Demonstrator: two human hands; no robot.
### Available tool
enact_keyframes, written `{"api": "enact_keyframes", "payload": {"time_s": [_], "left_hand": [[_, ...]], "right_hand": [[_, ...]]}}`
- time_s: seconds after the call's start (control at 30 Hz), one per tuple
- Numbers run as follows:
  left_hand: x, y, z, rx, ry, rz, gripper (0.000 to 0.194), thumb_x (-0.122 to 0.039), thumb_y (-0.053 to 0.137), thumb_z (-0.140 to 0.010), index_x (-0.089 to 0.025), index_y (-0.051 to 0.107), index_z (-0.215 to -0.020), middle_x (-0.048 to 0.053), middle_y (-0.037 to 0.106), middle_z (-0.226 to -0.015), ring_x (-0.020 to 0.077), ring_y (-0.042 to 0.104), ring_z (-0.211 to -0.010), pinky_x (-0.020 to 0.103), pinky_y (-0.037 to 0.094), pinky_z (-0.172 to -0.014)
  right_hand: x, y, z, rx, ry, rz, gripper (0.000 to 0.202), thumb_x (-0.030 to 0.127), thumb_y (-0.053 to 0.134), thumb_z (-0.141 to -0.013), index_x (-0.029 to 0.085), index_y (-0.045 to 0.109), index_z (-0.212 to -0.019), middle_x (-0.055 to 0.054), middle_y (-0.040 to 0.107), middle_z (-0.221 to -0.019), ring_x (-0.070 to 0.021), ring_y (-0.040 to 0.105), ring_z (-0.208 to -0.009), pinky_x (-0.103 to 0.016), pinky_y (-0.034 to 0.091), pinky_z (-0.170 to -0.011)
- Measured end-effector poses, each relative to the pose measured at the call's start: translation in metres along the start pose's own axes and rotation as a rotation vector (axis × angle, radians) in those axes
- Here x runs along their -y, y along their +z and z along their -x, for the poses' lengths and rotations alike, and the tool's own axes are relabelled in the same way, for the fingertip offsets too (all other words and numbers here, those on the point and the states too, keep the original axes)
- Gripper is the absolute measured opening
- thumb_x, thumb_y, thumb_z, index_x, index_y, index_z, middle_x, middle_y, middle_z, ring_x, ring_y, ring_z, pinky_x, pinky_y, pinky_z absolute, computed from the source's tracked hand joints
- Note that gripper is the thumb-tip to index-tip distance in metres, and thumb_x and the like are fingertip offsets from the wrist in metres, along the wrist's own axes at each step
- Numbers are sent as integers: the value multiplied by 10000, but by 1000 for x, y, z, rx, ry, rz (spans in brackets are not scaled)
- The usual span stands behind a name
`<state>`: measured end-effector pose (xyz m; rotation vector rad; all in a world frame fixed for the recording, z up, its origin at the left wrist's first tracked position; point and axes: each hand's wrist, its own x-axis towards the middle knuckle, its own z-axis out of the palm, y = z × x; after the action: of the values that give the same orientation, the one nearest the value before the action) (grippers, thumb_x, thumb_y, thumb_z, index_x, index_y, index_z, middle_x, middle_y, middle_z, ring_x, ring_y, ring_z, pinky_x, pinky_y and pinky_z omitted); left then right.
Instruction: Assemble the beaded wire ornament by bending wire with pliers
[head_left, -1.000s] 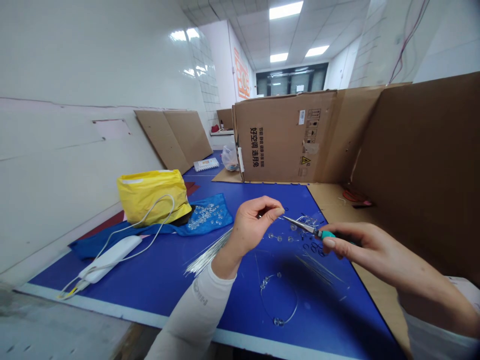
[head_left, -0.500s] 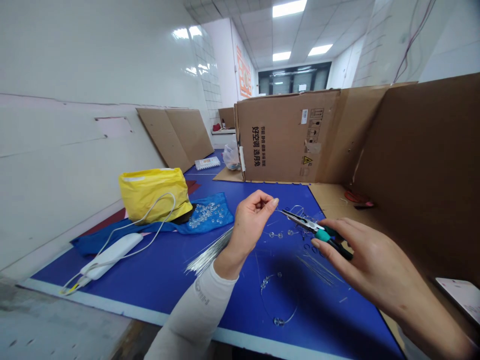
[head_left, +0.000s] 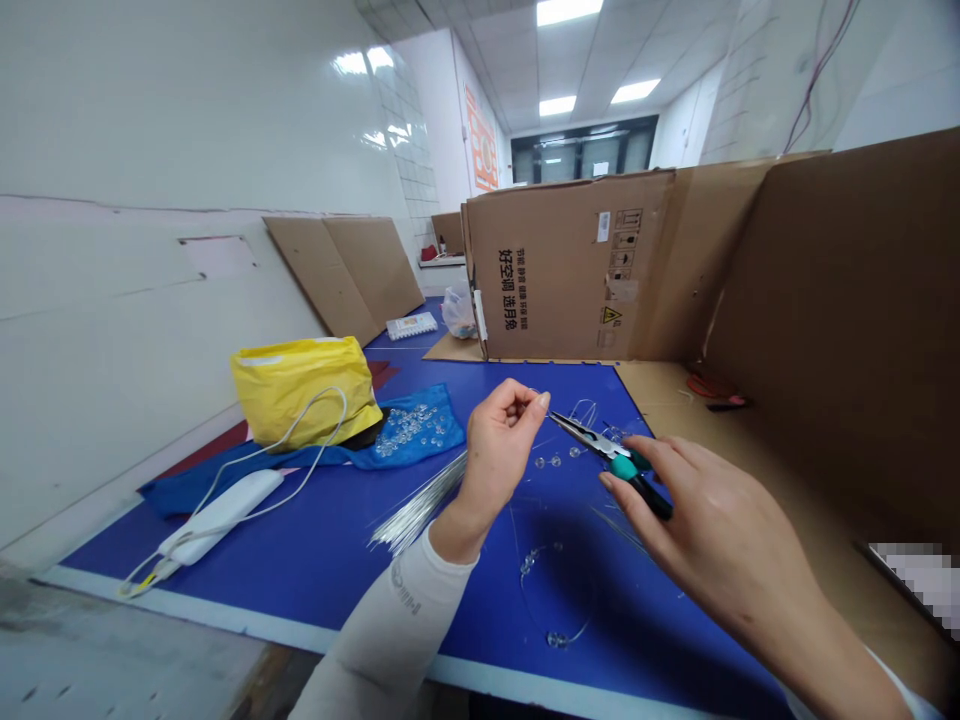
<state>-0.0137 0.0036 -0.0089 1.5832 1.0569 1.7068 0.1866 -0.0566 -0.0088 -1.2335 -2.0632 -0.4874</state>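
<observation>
Between the thumb and fingertips of my left hand (head_left: 506,440) a thin wire is pinched, only a short end of it showing. My right hand (head_left: 712,520) grips needle-nose pliers (head_left: 626,468) with green and black handles. The pliers' tips are close to my left fingertips, at the wire; whether the jaws bite on it is too small to tell. Below my hands, a thin wire loop with clear beads (head_left: 556,639) lies on the blue table (head_left: 330,570). A few more clear beads (head_left: 555,461) rest behind the pliers. A bundle of straight wires (head_left: 420,505) lies left of my left wrist.
Clear beads (head_left: 409,430) are heaped on a blue cloth (head_left: 450,405) beside a yellow bag (head_left: 304,395). A white power strip (head_left: 221,515) with its cord lies at the left. Large cardboard (head_left: 562,270) walls stand behind and at the right.
The pliers and my right hand have shifted slightly left, and the tips are nearer my left fingertips. My left hand keeps its pinch, almost in the same place.
</observation>
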Motion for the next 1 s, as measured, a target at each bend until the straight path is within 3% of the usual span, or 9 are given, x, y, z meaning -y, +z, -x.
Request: {"api": "enact_keyframes", "payload": {"time_s": [0.43, 1.0], "left_hand": [[4, 7, 5, -61, 49, -50, 263, -364, 680, -921, -193, 570, -755, -52, 500, -655, 93, 398, -581, 224, 330, -549], [5, 8, 6, -70, 38, -48, 271, -387, 702, -900, -189, 594, -750, -52, 526, -639, 89, 424, -562, 219, 333, -532]], "right_hand": [[11, 1, 1, -36, -27, 145, 347, 415, 497, -1018, 123, 683, -1017, -104, 662, -776, -272, 656, -701, -370, 444, -637], [13, 1, 2, -53, -20, 157, 308, 388, 500, -1013, 137, 672, -968, -109, 662, -782, -266, 641, -693, -371, 440, -662]]}}
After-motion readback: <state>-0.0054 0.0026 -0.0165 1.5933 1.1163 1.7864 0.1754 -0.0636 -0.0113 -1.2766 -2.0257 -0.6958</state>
